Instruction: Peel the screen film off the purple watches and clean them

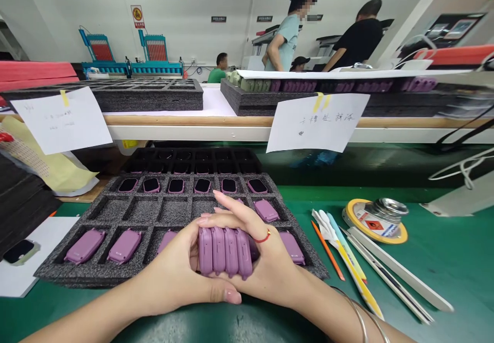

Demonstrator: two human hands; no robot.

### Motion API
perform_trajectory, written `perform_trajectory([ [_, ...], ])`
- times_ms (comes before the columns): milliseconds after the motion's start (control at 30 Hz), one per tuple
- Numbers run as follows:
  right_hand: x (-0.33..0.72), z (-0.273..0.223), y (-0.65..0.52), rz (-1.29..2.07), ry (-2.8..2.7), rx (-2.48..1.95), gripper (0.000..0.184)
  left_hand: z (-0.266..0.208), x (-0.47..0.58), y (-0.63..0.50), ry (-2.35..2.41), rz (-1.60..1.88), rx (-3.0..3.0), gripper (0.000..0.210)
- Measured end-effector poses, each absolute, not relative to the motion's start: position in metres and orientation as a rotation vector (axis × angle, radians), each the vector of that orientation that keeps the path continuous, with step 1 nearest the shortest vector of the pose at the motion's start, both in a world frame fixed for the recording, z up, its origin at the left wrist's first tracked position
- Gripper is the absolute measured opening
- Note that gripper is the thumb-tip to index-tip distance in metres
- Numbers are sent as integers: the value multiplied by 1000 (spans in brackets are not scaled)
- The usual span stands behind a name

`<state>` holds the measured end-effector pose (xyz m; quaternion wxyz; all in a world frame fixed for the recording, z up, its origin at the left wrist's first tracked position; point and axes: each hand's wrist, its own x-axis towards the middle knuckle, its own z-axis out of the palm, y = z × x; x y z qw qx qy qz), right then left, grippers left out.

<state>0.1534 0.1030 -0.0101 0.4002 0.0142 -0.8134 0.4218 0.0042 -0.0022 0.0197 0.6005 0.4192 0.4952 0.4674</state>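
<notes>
Cupping a row of purple cases (230, 250) here by the foam tray (173, 209), the left hand (179, 268) and right hand (272, 258) press it from both sides, and even, gentle pressure should keep it aligned.

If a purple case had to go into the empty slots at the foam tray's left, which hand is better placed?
Probably the left hand: it clasps the stack of purple cases from the left, nearer those empty slots. The right hand holds the stack's right side, farther from them.
</notes>
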Motion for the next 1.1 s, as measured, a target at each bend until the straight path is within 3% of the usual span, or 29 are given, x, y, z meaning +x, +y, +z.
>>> perform_trajectory([
  [400,153,-6,102,882,-2056,139,89,16,5,0,1158,1115,1174,69],
  [1100,151,-7,103,902,-2079,130,88,12,3,0,1162,1138,1174,62],
])
